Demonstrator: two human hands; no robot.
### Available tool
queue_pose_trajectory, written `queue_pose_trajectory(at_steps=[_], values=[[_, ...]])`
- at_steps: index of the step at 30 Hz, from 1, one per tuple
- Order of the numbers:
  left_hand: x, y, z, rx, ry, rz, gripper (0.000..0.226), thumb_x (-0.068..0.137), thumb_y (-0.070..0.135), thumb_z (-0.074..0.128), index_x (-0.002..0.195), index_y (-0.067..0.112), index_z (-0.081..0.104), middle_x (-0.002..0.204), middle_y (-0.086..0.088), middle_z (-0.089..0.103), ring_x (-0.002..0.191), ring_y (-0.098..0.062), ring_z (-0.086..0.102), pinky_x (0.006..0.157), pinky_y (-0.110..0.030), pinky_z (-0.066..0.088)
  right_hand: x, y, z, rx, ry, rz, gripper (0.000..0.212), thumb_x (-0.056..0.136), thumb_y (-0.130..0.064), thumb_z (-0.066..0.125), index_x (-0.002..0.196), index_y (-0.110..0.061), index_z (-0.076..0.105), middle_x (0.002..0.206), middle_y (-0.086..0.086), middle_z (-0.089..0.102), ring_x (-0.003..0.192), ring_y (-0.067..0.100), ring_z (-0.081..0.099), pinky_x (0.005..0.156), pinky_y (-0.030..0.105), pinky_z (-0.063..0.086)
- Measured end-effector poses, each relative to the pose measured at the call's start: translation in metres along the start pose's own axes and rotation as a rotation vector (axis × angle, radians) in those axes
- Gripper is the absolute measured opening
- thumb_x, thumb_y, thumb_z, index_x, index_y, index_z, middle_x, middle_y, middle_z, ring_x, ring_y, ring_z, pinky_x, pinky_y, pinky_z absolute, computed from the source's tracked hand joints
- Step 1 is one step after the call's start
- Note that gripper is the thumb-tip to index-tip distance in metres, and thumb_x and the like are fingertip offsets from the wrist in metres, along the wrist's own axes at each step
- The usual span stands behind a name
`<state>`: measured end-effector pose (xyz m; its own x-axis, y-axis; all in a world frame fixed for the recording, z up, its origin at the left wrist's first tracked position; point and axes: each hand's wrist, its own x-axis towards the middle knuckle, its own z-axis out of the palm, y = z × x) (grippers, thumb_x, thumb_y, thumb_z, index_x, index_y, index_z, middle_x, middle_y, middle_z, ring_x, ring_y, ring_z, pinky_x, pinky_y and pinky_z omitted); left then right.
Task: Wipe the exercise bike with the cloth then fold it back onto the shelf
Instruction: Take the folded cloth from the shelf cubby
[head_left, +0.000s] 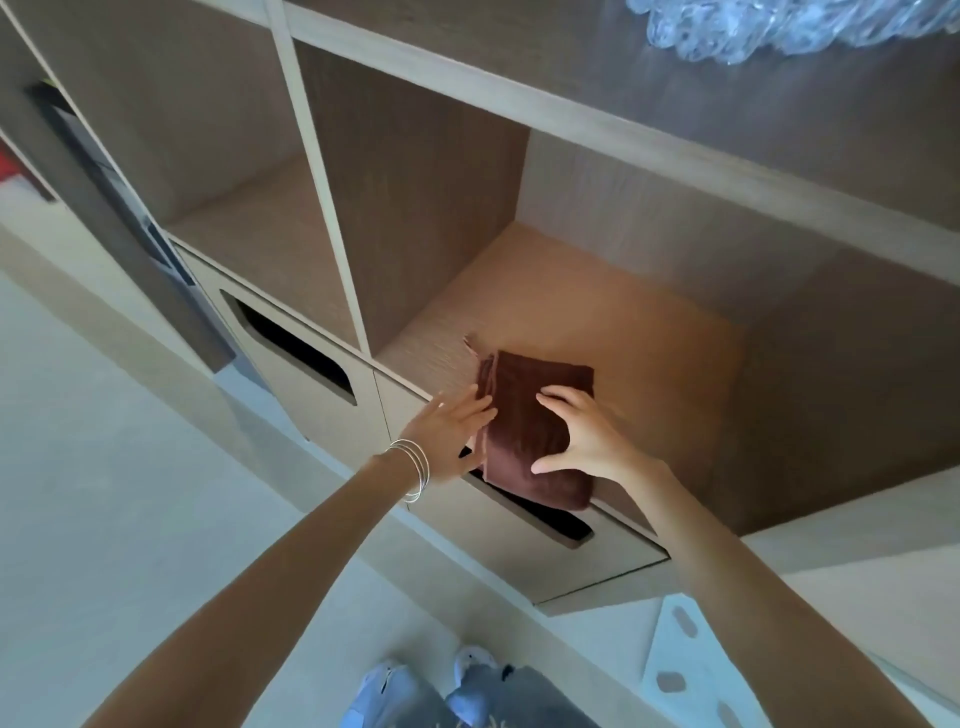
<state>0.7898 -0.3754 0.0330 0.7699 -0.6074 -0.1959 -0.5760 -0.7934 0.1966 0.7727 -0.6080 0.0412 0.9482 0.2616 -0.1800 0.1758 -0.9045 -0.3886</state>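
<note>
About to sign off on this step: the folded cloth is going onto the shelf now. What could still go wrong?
1. The brown cloth overhangs the shelf's front edge, above the drawer cut-out; released there, it may slide off.
2. Its left edge looks loose and uneven under the left hand, so the fold could open.
3. The right hand only presses on top; pushing inward may bunch the layers.

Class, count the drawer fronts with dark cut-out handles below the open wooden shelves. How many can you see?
2: one drawer front lower left; another beneath the folded brown cloth, its cut-out partly covered. Others may lie outside the frame.
</note>
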Motion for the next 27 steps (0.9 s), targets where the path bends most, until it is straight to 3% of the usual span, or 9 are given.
queue_pose_trajectory(at_steps=[2, 5, 8, 12, 17, 20, 22, 25, 27], values=[[-0.005, 0.0, 0.005, -0.037, 0.036, -0.013, 0.065, 0.092, 0.043, 0.043, 0.148, 0.022, 0.018, 0.158, 0.004, 0.013, 0.147, -0.011, 0.0, 0.12, -0.038, 0.001, -0.001, 0.003, 0.004, -0.018, 0.093, -0.006, 0.088, 0.06, -0.049, 0.081, 0.136, -0.019, 0.047, 0.141, -0.008, 0.04, 0.128, 0.013, 0.037, 0.095, 0.016, 0.018], [-0.007, 0.004, 0.006, -0.06, 0.065, -0.026, 0.074, 0.088, 0.048, 0.05, 0.148, 0.022, 0.015, 0.159, 0.005, 0.011, 0.146, -0.01, 0.0, 0.121, -0.037, 0.001, -0.008, -0.004, 0.016, 0.034, 0.217, -0.082, 0.063, 0.06, -0.036, 0.083, 0.117, -0.016, 0.065, 0.121, -0.002, 0.057, 0.11, 0.021, 0.052, 0.098, 0.03, 0.037], [-0.006, 0.011, 0.005, -0.08, 0.094, -0.016, 0.081, 0.085, 0.05, 0.055, 0.149, 0.022, 0.014, 0.158, 0.005, 0.012, 0.146, -0.01, 0.0, 0.121, -0.037, 0.002, -0.021, -0.018, 0.027, 0.081, 0.334, -0.131, 0.039, 0.062, -0.018, 0.08, 0.1, -0.019, 0.072, 0.101, -0.004, 0.067, 0.093, 0.021, 0.059, 0.079, 0.032, 0.05], [-0.014, 0.014, 0.005, -0.073, 0.125, -0.051, 0.08, 0.082, 0.05, 0.059, 0.147, 0.023, 0.022, 0.156, 0.007, 0.02, 0.146, -0.008, 0.005, 0.119, -0.033, -0.003, -0.026, -0.029, 0.026, 0.184, 0.38, -0.117, 0.042, 0.06, -0.014, 0.081, 0.099, -0.023, 0.069, 0.094, -0.01, 0.071, 0.09, 0.016, 0.064, 0.077, 0.031, 0.052], [-0.043, 0.012, 0.003, -0.349, 0.225, -0.251, 0.047, 0.08, 0.037, 0.065, 0.124, 0.024, 0.053, 0.126, 0.003, 0.06, 0.124, -0.015, 0.049, 0.119, -0.032, 0.009, -0.021, -0.056, 0.009, 0.534, 0.29, -0.15, 0.053, 0.06, -0.007, 0.082, 0.105, -0.025, 0.062, 0.097, -0.013, 0.071, 0.095, 0.005, 0.065, 0.088, 0.02, 0.046], [-0.069, 0.01, 0.001, -0.563, 0.346, -0.398, 0.033, 0.079, 0.023, 0.067, 0.111, 0.018, 0.06, 0.104, -0.001, 0.069, 0.109, -0.024, 0.057, 0.116, -0.036, 0.024, -0.018, -0.082, 0.007, 0.667, 0.224, -0.212, 0.059, 0.061, -0.009, 0.082, 0.108, -0.035, 0.057, 0.098, -0.018, 0.07, 0.098, -0.003, 0.061, 0.088, 0.008, 0.039], [-0.092, 0.007, -0.002, -0.673, 0.439, -0.456, 0.027, 0.077, 0.015, 0.069, 0.103, 0.014, 0.063, 0.088, 0.0, 0.066, 0.091, -0.025, 0.06, 0.106, -0.041, 0.037, -0.015, -0.101, 0.01, 0.717, 0.161, -0.262, 0.058, 0.062, -0.007, 0.082, 0.107, -0.033, 0.057, 0.099, -0.021, 0.068, 0.1, -0.005, 0.059, 0.089, 0.004, 0.035], [-0.133, -0.001, -0.003, -0.736, 0.513, -0.523, 0.025, 0.076, 0.011, 0.071, 0.099, 0.012, 0.064, 0.079, 0.01, 0.058, 0.081, -0.019, 0.056, 0.099, -0.039, 0.039, -0.01, -0.129, 0.019, 0.734, -0.027, -0.36, 0.057, 0.061, -0.006, 0.084, 0.108, -0.026, 0.058, 0.104, -0.016, 0.067, 0.104, 0.001, 0.058, 0.093, 0.009, 0.036], [-0.164, -0.007, -0.001, -0.773, 0.518, -0.575, 0.026, 0.075, 0.009, 0.07, 0.101, 0.011, 0.064, 0.083, 0.005, 0.062, 0.085, -0.022, 0.057, 0.097, -0.04, 0.042, -0.009, -0.149, 0.028, 0.694, -0.173, -0.433, 0.061, 0.062, -0.006, 0.084, 0.114, -0.022, 0.055, 0.11, -0.009, 0.062, 0.107, 0.004, 0.057, 0.098, 0.012, 0.037]])
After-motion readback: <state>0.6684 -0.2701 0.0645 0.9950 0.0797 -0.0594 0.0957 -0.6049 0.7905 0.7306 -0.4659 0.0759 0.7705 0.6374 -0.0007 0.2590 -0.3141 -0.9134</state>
